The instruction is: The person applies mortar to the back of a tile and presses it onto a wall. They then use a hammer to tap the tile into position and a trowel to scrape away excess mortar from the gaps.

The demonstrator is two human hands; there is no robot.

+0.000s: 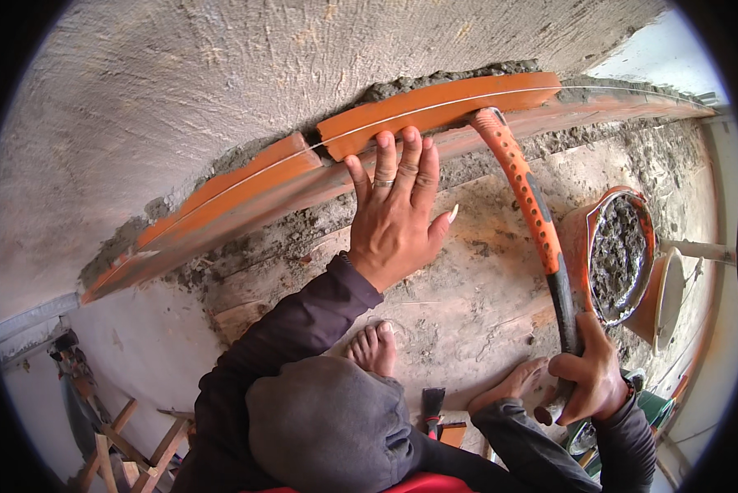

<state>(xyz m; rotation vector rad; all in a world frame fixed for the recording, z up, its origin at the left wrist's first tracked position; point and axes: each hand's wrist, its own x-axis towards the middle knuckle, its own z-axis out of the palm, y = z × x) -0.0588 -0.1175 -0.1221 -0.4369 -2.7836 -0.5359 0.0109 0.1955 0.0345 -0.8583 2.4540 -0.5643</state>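
A long orange tile (443, 103) lies on grey mortar along the foot of the rough wall, a taut white string running across it. My left hand (395, 209) is open, its fingertips resting on the tile's near edge and its thumb stretched out to the right. In my right hand (591, 374), at lower right, is a hammer (521, 181), gripped near its head, which the fingers partly hide. The hammer's orange and black handle points away from me, its end touching the tile's near edge. Another orange tile (237, 189) continues the row at left, a small gap between them.
An orange bucket (583, 238) of wet mortar (620, 255) stands at right, beside another bucket (669, 300). Mortar crumbs lie on the floor (443, 304). A black-bladed hand tool (432, 403) lies between my feet. A wooden frame (131, 448) and tools are at lower left.
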